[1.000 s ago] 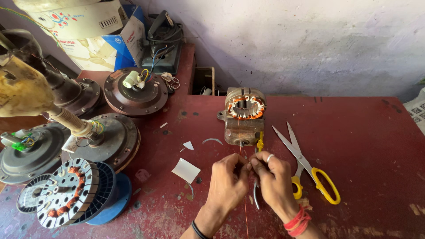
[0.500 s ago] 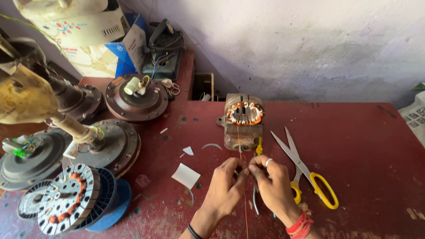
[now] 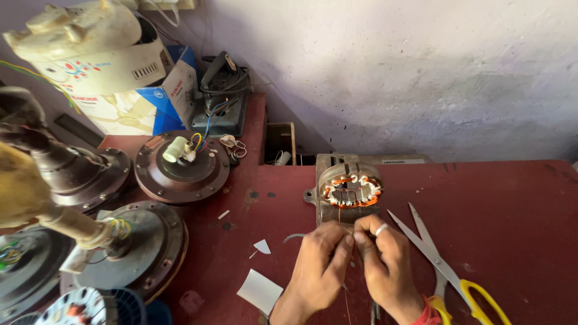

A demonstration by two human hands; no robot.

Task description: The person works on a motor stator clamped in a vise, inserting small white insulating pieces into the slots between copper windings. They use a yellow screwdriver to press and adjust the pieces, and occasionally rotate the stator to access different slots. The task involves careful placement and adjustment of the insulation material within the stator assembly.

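Observation:
A small motor stator (image 3: 350,191) with copper windings in a grey metal frame stands on the dark red table (image 3: 518,229). Just in front of it, my left hand (image 3: 319,265) and my right hand (image 3: 385,262) meet fingertip to fingertip. Both pinch a thin copper wire (image 3: 339,216) that runs from the windings down between them and out below my wrists. A ring is on one finger of the right hand, and a red band is on its wrist.
Yellow-handled scissors (image 3: 445,268) lie open right of my hands. White paper scraps (image 3: 260,291) lie to the left. Several ceiling fan motors (image 3: 180,165) crowd the left side, with a blue box (image 3: 174,84) and a dark device (image 3: 223,90) at the back by the wall.
My hands have shifted forward, closer to the stator, still pinching the wire. The view has tilted so more of the wall shows and my forearms drop out of frame.

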